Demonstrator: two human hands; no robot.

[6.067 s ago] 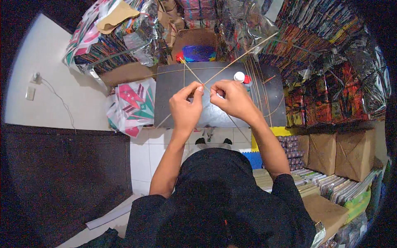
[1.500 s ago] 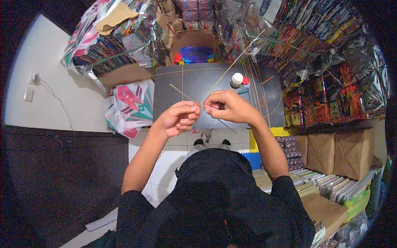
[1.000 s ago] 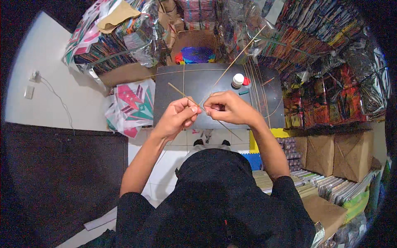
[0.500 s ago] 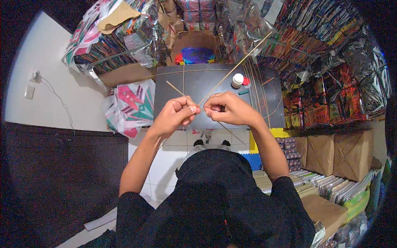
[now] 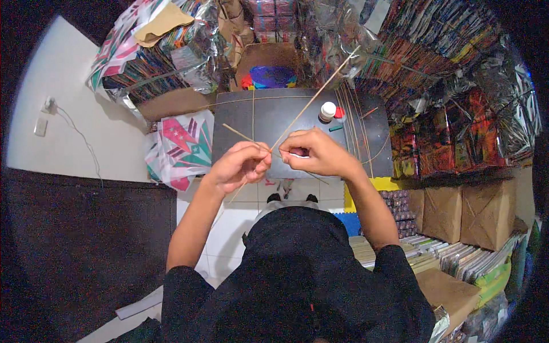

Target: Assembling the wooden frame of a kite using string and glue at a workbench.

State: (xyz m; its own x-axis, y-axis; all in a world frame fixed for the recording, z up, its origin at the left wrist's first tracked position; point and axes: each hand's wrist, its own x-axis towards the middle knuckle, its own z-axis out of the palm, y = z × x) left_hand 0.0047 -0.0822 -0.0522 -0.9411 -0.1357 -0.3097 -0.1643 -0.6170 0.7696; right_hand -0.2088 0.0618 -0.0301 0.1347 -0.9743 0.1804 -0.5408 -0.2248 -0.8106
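A dark table [image 5: 281, 110] stood before the person. Above its near part, a long thin stick [image 5: 314, 99] lay slanted: its far end pointed away and to the right, its other end toward the person and left. A shorter stick [image 5: 243, 135] crossed it, running from far left to near right. The left hand [image 5: 243, 166] pinched the sticks at their crossing. Just beside, the right hand [image 5: 317, 151] had thumb and forefinger pressed together; what was between them, I cannot tell.
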